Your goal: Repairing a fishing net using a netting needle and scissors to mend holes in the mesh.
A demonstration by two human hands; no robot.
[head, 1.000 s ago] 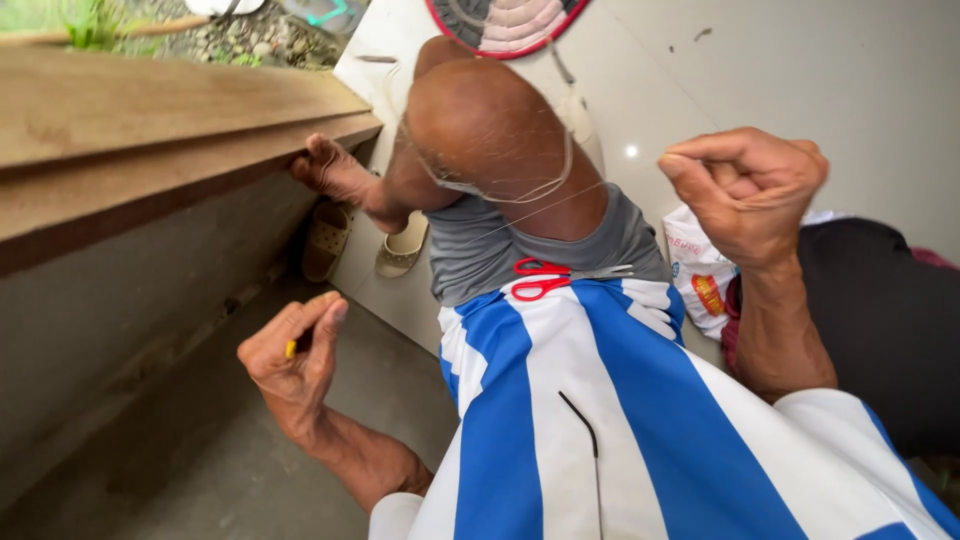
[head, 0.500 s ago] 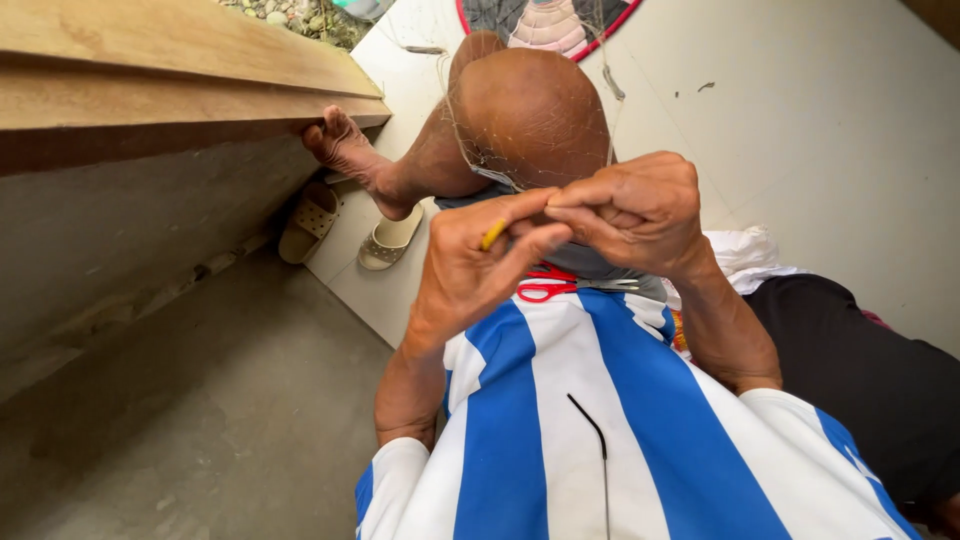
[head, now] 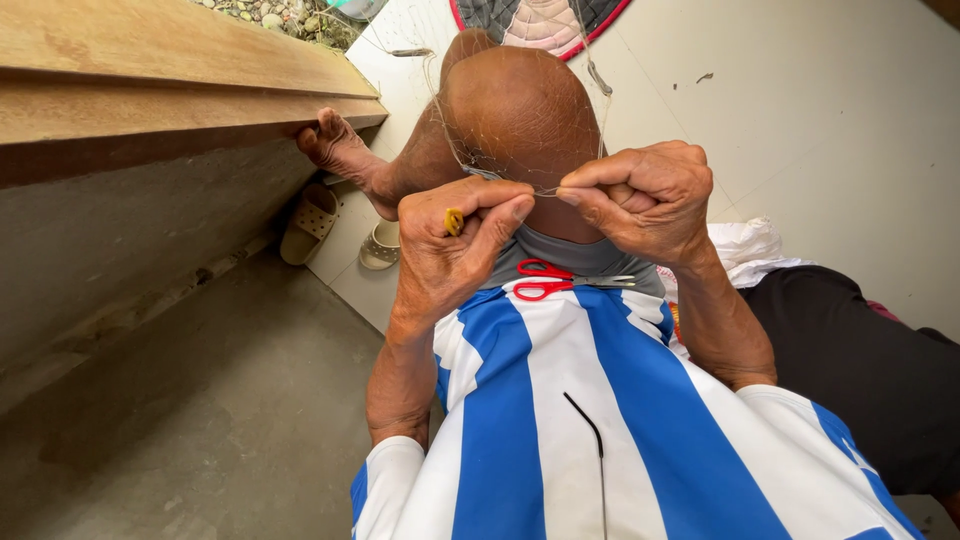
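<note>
My left hand and my right hand are raised close together in front of my bent knee. Fine, nearly clear net line runs between the fingertips of both hands and drapes over the knee. My left hand also pinches a small yellow tool between thumb and fingers. My right hand is closed in a fist on the line. Red-handled scissors lie on my lap, on the blue and white striped shirt, just below the hands.
A wooden plank edge runs along the left, with my foot braced against it. Two beige sandals sit on the grey concrete floor. A white bag and dark cloth lie at right. A round mat is at the top.
My hands were wide apart a second ago; they have come together in front of the knee and now hold the line taut between the fingertips.
</note>
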